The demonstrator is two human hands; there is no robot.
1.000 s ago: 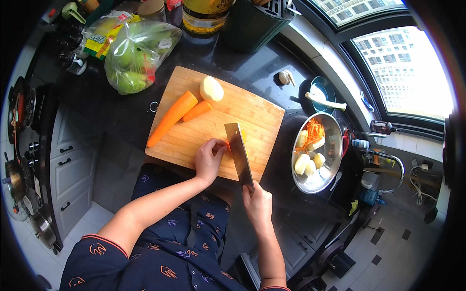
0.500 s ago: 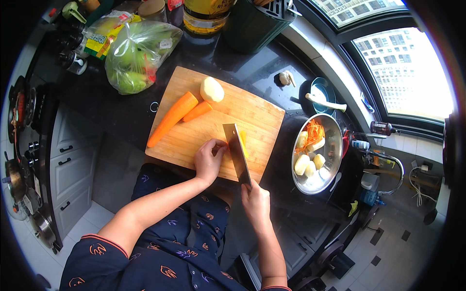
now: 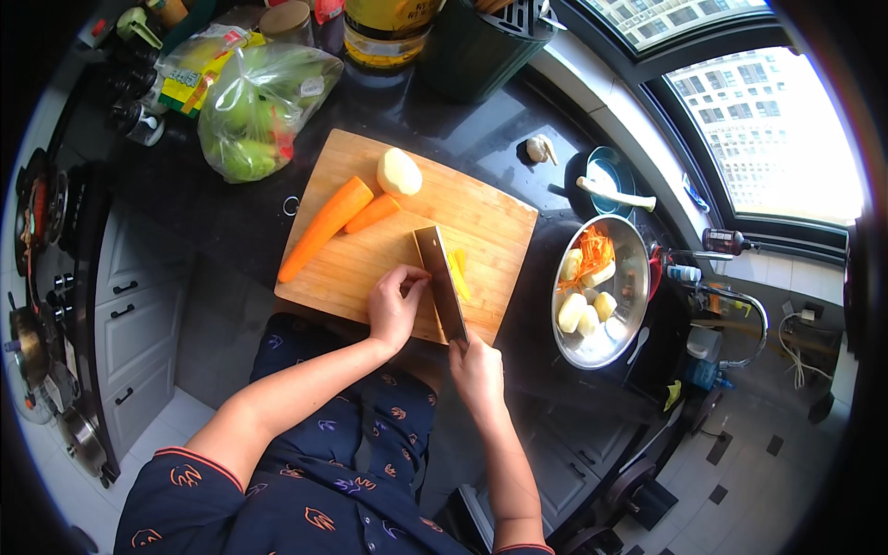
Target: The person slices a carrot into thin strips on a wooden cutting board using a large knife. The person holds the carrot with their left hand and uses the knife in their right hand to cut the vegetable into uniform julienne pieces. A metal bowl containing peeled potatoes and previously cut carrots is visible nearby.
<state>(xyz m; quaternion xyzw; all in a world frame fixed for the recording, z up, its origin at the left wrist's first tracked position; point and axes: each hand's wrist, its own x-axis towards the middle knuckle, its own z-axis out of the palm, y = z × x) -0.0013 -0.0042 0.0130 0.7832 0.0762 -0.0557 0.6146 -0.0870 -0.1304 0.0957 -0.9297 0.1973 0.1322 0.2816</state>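
The fingers of the right hand (image 3: 478,370) are closed around the handle of the cleaver (image 3: 442,282), whose blade points away from the person; such a grip seems to keep the wide blade steady. The fingers of the left hand (image 3: 393,310) are bent and gathered beside the blade, probably so that the tips stay back from the edge. Whether they pinch something, or touch the blade, I cannot tell.

Just to the right of the blade, across from the left fingers, lie the yellow-orange cut pieces (image 3: 458,268), perhaps because the blade separates them from the fingers. Ahead of the left fingers, on the cutting board (image 3: 499,240), are the long carrot (image 3: 326,231), the short carrot piece (image 3: 373,213) and the peeled potato (image 3: 400,171); this placing leaves room for the hands.

To the right of the right fingers, apart from the board, the steel bowl (image 3: 631,291) stands on the dark desk (image 3: 388,116); its wall likely keeps the orange shreds (image 3: 597,252) and pale peeled vegetables (image 3: 573,313) together.
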